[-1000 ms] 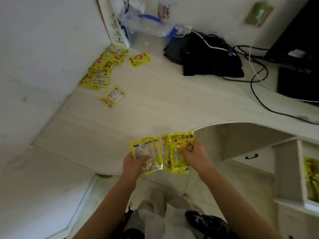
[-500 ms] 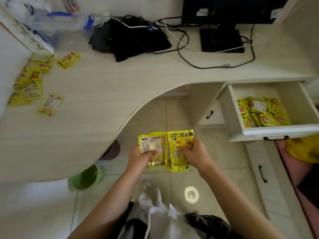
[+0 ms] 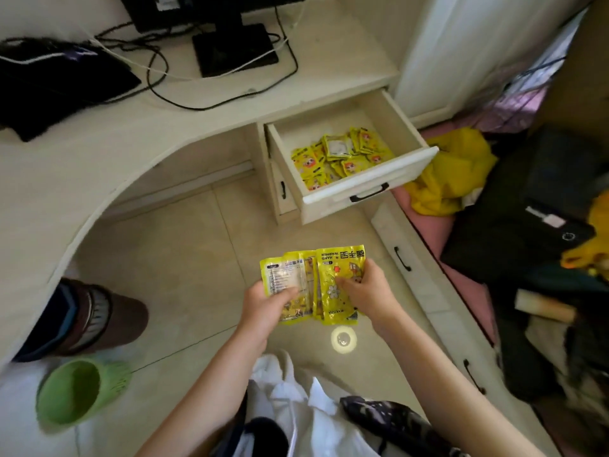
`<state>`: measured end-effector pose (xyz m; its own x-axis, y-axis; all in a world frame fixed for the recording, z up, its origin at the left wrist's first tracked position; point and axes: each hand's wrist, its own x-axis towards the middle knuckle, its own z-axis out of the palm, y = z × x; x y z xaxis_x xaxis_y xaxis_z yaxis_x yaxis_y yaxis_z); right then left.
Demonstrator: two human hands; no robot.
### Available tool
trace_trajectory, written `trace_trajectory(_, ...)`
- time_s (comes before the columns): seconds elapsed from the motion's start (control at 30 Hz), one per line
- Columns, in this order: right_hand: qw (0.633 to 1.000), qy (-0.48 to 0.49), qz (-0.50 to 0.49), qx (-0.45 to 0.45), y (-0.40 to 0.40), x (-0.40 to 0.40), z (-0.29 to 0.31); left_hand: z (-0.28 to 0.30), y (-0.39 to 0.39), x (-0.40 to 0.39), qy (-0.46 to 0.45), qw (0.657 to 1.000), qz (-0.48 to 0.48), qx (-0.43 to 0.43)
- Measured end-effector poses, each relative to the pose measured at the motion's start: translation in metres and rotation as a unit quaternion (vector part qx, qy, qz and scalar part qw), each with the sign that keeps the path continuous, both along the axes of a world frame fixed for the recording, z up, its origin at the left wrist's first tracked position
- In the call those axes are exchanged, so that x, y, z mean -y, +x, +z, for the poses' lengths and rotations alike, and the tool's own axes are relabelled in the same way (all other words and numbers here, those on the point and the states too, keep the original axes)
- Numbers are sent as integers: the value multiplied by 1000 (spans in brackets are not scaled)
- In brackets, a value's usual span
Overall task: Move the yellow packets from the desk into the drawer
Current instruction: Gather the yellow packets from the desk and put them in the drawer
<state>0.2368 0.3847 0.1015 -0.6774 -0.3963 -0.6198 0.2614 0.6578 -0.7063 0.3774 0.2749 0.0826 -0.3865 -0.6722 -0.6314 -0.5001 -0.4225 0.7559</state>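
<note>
The open drawer [image 3: 349,150] has swung into view ahead, the desk pile now out of sight. My left hand [image 3: 263,305] and right hand [image 3: 365,291] both pinch the fanned yellow packets [image 3: 313,285]; dropping them in comes next.

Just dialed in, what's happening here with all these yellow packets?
A person is holding a fanned bunch of yellow packets in both hands, the left hand on the left side and the right hand on the right, above the tiled floor. The desk drawer ahead stands open with a pile of packets already inside. The held bunch has not reached the drawer yet.
</note>
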Motion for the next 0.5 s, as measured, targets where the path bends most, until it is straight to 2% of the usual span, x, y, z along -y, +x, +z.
trace_trajectory(0.27,997,4,-71,-5,-56,-36,-4,2,-76,-19,0,997,-73,0)
trace_trajectory(0.5,995,30,-92,-8,-126,-7,-13,-7,-152,17,30,994,-104,-1)
